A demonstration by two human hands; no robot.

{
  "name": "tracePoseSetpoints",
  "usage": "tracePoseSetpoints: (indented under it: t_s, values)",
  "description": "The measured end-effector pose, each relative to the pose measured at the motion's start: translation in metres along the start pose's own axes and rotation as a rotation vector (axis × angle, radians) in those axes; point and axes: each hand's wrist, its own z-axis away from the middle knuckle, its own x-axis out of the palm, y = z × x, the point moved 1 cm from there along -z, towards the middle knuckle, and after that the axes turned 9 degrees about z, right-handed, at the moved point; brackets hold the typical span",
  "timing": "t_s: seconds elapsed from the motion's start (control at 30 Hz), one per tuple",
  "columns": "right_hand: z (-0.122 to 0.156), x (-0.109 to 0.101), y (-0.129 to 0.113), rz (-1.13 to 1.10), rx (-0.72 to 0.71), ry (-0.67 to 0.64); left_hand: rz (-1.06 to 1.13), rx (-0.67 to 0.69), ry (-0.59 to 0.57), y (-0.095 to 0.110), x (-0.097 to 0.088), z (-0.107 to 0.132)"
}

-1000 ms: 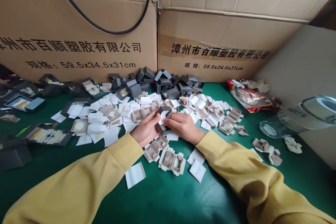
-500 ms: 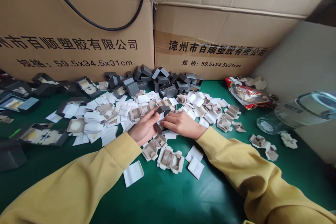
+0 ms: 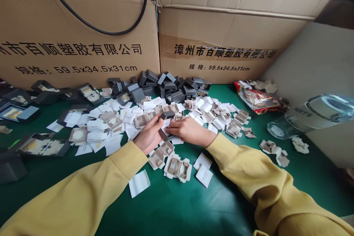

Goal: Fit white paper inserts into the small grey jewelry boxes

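My left hand (image 3: 148,136) and my right hand (image 3: 187,131) meet at the middle of the green table (image 3: 177,206), both in yellow sleeves. Between them they hold a small dark grey box (image 3: 166,124) with a white card inside, the left fingers on its top edge, the right fingers pressing into it. Beige folded inserts (image 3: 177,167) and white cards (image 3: 139,183) lie just in front of the hands. A heap of small grey boxes (image 3: 163,86) sits behind them against the cartons.
Two big printed cardboard cartons (image 3: 83,25) wall off the back, a black cable hanging across them. Larger dark open boxes (image 3: 41,145) lie at the left. A red snack bag (image 3: 257,99) and a clear glass jar (image 3: 309,116) lie at the right by a grey wall.
The hands keep working the same grey box, the right fingers shifting slightly over the card. The view has drifted a little, moving everything leftward.
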Motion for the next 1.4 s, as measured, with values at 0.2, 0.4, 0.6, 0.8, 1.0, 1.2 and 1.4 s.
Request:
tracePoseSetpoints:
  t_s: [0.2, 0.4, 0.6, 0.8, 1.0, 1.2, 1.4]
  values:
    - [0.005, 0.024, 0.0, -0.205, 0.109, 0.234, 0.015, 0.019, 0.01, 0.004, 0.002, 0.001]
    - [0.006, 0.026, -0.002, -0.277, 0.374, 0.444, 0.069, -0.048, 0.052, 0.006, 0.0, -0.001]
    - [0.006, 0.027, -0.004, -0.227, 0.367, 0.356, 0.106, -0.103, 0.106, 0.005, -0.002, -0.004]
    - [0.005, 0.031, -0.003, -0.233, 0.321, 0.297, 0.107, -0.08, 0.143, 0.005, 0.001, -0.004]
    - [-0.001, 0.025, -0.006, -0.059, 0.376, 0.217, 0.084, -0.048, 0.052, 0.001, -0.001, -0.005]
    - [-0.004, 0.015, -0.012, 0.083, 0.318, 0.201, 0.076, -0.026, 0.019, 0.0, -0.001, -0.004]
    - [-0.003, 0.018, -0.012, -0.012, 0.361, 0.155, 0.071, -0.038, 0.033, 0.001, -0.003, -0.004]
